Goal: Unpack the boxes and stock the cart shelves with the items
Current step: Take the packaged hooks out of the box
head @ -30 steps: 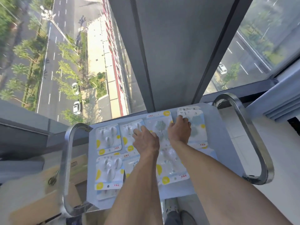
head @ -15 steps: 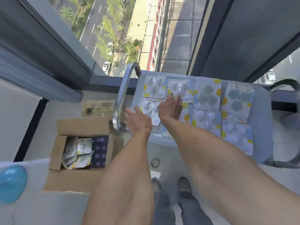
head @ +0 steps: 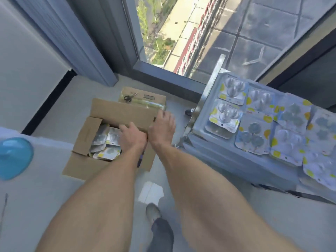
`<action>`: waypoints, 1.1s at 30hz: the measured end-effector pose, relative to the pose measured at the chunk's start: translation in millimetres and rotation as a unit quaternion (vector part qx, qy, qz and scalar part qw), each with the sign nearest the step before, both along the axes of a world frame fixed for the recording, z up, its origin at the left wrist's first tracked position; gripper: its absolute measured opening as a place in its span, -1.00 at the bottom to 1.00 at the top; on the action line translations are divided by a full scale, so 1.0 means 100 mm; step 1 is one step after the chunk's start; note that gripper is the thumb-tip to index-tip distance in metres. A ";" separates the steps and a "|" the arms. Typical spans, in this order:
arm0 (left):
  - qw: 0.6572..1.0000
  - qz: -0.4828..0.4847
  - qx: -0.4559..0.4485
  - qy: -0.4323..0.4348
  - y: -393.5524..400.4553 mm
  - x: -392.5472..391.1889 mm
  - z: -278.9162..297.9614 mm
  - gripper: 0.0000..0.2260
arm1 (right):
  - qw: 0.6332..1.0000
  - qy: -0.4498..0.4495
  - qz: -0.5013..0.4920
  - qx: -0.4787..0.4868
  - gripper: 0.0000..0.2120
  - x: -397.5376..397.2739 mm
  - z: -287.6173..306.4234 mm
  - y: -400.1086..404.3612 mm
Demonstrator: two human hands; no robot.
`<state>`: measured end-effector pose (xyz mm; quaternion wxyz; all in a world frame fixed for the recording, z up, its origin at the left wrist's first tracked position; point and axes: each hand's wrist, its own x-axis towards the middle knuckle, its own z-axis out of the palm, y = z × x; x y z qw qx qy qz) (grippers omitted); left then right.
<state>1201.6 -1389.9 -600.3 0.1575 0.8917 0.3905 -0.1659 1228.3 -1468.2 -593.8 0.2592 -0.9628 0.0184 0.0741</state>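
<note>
While both bare arms stretch down from the bottom of the frame, the scene reads as follows.

Cart (head: 203, 122): right of the frame, metal, its top shelf covered edge to edge with blister packs (head: 254, 128) laid flat in rows.

Box (head: 116, 113): open cardboard carton on the floor, centre left, flaps folded out, with more blister packs in the box (head: 103, 142) piled loosely inside.

Left hand (head: 132, 138): over the box's open top, fingers reaching down among the packs; whether they pinch one, I cannot tell.

Right hand (head: 161, 128): just beside the left, over the box's right flap, fingers held together and slightly bent, holding nothing.

Flat cardboard (head: 152, 99): behind the box, by the window.

Scissors (head: 129, 97): lying on that flat cardboard.

Blue round object (head: 12, 157): left edge, on a pale surface.
</note>
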 end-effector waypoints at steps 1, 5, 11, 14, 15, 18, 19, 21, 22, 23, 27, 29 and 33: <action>1.000 0.007 -0.007 0.023 0.24 -0.15 -0.05 -0.67 | 0.999 0.040 0.000 0.006 -0.71 -0.13 -0.05 0.23; 0.993 0.042 -0.036 0.104 1.16 -0.64 -0.21 -0.62 | 0.984 0.165 0.062 -0.020 -0.77 -0.42 -0.28 0.97; 0.987 0.052 -0.074 0.131 1.89 -0.91 -0.45 -0.70 | 0.965 0.245 0.078 -0.047 -0.73 -0.41 -0.70 1.51; 0.984 0.048 -0.096 0.145 2.05 -0.74 -0.64 -0.69 | 0.954 0.293 0.037 -0.058 -0.68 -0.24 -1.03 1.75; 0.983 0.044 -0.096 0.151 2.11 -0.64 -0.72 -0.68 | 0.949 0.306 0.033 -0.065 -0.68 -0.18 -1.12 1.84; 0.982 0.055 -0.109 0.146 2.28 -0.27 -1.00 -0.67 | 0.946 0.317 0.043 -0.054 -0.70 0.06 -1.36 2.19; 0.983 0.047 -0.114 0.139 2.32 -0.13 -1.10 -0.68 | 0.946 0.318 0.046 -0.047 -0.71 0.14 -1.45 2.28; 0.983 0.017 -0.114 0.143 2.37 0.08 -1.33 -0.72 | 0.945 0.321 0.051 -0.041 -0.73 0.27 -1.60 2.37; 0.983 0.006 -0.111 0.146 2.39 0.16 -1.44 -0.74 | 0.944 0.323 0.049 -0.039 -0.74 0.30 -1.67 2.38; 0.982 -0.002 -0.110 0.151 2.40 0.22 -1.56 -0.75 | 0.943 0.327 0.043 -0.038 -0.75 0.34 -1.77 2.38; 0.975 -0.032 -0.114 0.186 2.54 0.31 -2.07 -0.72 | 0.930 0.367 -0.001 -0.034 -0.81 0.40 -2.21 2.37; 0.973 -0.038 -0.105 0.202 2.65 0.30 -2.34 -0.72 | 0.920 0.391 -0.013 -0.025 -0.84 0.36 -2.49 2.39; 0.970 -0.024 -0.097 0.223 2.89 0.25 -2.90 -0.66 | 0.905 0.424 -0.035 -0.001 -0.79 0.24 -3.01 2.38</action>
